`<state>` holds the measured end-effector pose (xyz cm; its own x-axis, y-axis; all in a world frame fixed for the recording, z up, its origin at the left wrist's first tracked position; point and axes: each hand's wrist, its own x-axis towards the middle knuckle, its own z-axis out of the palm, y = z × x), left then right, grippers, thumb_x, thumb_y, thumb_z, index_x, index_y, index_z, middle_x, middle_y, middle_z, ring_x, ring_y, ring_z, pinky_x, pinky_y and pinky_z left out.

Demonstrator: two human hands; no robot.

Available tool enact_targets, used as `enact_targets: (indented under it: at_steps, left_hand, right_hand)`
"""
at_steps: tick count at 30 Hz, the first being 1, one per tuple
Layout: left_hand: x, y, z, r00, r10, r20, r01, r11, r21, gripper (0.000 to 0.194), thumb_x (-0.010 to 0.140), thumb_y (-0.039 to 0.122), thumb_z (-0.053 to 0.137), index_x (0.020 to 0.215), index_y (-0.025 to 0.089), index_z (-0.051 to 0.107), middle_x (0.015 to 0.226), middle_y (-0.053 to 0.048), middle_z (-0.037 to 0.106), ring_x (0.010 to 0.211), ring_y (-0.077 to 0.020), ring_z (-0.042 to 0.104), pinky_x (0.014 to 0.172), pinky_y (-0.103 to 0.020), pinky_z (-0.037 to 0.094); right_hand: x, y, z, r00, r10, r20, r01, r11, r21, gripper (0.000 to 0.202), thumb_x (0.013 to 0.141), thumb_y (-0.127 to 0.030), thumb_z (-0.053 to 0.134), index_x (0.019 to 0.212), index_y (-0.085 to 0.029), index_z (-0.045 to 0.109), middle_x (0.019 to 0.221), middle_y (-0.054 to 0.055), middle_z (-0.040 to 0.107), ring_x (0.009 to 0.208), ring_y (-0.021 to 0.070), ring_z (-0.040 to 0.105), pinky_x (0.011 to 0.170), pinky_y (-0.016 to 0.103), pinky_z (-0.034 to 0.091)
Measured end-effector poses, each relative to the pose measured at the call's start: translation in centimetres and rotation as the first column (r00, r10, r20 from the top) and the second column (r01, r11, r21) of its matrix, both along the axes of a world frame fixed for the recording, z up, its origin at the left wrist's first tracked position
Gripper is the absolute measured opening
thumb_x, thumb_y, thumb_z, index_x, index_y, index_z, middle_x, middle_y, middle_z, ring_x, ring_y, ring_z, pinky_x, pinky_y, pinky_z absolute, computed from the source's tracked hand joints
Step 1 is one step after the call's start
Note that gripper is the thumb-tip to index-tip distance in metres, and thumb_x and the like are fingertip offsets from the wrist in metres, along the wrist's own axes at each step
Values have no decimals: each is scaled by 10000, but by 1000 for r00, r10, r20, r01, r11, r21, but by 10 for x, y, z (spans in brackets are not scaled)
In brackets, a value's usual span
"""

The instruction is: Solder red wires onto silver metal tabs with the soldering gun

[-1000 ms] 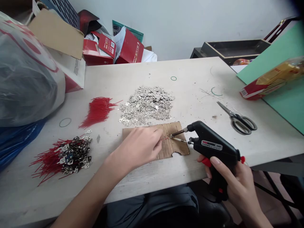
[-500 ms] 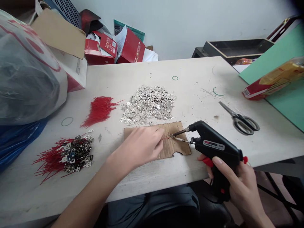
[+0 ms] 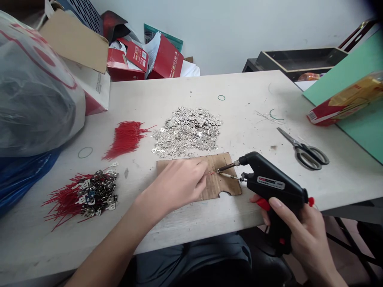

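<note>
Left fingers apparently pinch red wire; right fingers encircle soldering gun; dark-filled bag lines surface's left edge.

Scissors, red box, plastic bag

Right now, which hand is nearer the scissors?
Right. The right hand is on the near side of the scissors; the left hand is farther off, to their left.

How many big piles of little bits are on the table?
3: silver metal pieces behind the cardboard, red wires to the left of those, and a mixed pile of both at the front left. The plastic bag might hide more.
</note>
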<state>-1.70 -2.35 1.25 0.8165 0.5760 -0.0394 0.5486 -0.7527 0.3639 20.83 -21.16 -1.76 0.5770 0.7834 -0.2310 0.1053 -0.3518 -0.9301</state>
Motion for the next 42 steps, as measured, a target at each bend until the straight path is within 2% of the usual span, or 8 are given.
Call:
enact_targets:
  at_steps: [6, 13, 20, 27, 34, 37, 42]
  left_hand:
    - [0, 0, 0, 1000, -2, 3, 2, 1000, -3, 227, 1017, 132, 566, 796, 183, 583, 763, -10, 635, 629, -143, 509, 581, -311, 316]
    - [0, 1, 1, 1000, 2, -3, -2, 999, -32, 227, 1024, 128, 565, 804, 183, 577, 791, -13, 656, 645, -143, 532, 589, -304, 340]
    - [1, 0, 0, 1000, 2, -9, -2, 1000, -22, 245, 1038, 138, 573, 797, 183, 559, 774, -6, 635, 654, -143, 528, 597, -308, 337]
    - [1, 1, -2, 1000, -6, -7, 6, 1000, -23, 240, 1040, 150, 557, 803, 189, 556, 806, -14, 656, 670, -150, 548, 616, -319, 364]
    - [1, 2, -3, 1000, -14, -8, 14, 1000, -17, 237, 1048, 148, 556, 814, 189, 563, 829, -22, 677, 693, -158, 580, 616, -315, 372]
    - [1, 2, -3, 1000, -14, -4, 14, 1000, -18, 242, 1051, 150, 550, 812, 189, 561, 835, -26, 681, 698, -159, 583, 615, -312, 374]
    - [1, 2, -3, 1000, -15, -1, 15, 999, -37, 236, 1048, 140, 549, 817, 187, 556, 836, -25, 675, 702, -159, 583, 623, -310, 383]
  right_hand:
    - [0, 1, 0, 1000, -15, -17, 16, 1000, 19, 417, 947, -620, 827, 874, -210, 849, 597, 32, 658, 503, 189, 615, 457, 266, 531]
    - [0, 0, 1, 1000, -4, 5, 4, 1000, -1, 445, 967, -628, 796, 788, -221, 777, 581, 27, 642, 479, 161, 582, 424, 239, 462]
    - [1, -1, 0, 1000, 8, 14, -8, 1000, -2, 414, 984, -614, 783, 929, -208, 842, 601, 29, 659, 503, 181, 607, 450, 256, 493]
    - [1, -1, -1, 1000, 10, -9, -9, 1000, 14, 411, 985, -604, 787, 846, -218, 797, 594, 24, 639, 500, 177, 605, 439, 252, 475]
    - [3, -1, -2, 999, 16, -35, -15, 999, 39, 402, 996, -606, 766, 1009, -214, 856, 637, 31, 642, 522, 187, 573, 447, 284, 481]
    - [4, -2, -3, 999, -1, -50, 5, 997, 76, 380, 990, -586, 777, 1011, -215, 854, 674, 42, 660, 560, 200, 587, 454, 296, 472]
    - [4, -3, -3, 1000, 17, -22, -16, 999, 44, 381, 1007, -586, 761, 1023, -216, 850, 639, 24, 640, 526, 186, 566, 485, 301, 472]
